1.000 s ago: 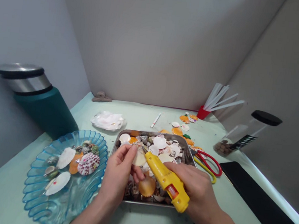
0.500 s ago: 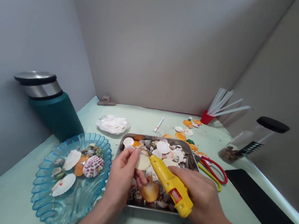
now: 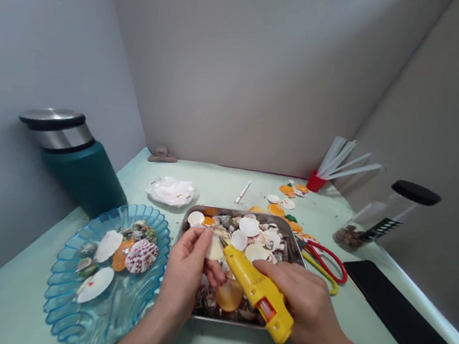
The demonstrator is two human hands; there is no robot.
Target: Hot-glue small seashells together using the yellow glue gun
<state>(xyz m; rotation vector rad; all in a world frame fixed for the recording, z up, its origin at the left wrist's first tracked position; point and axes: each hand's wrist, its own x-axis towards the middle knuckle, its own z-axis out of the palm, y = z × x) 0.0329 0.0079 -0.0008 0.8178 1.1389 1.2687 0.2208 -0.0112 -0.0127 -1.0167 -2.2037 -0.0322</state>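
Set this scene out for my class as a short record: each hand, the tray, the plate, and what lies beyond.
Left hand: holds a pale shell
Right hand: grips a yellow glue gun
Nozzle: pointed at the pale shell; contact unclear
Metal tray: holds mixed shells
Blue plate: holds several shells, one purple-and-white
Beyond tray: white pen; red cup with white sticks

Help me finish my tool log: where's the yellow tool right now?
In the head view, the yellow tool is in the right hand, just right of centre, over the metal tray of shells, its tip near the left hand.
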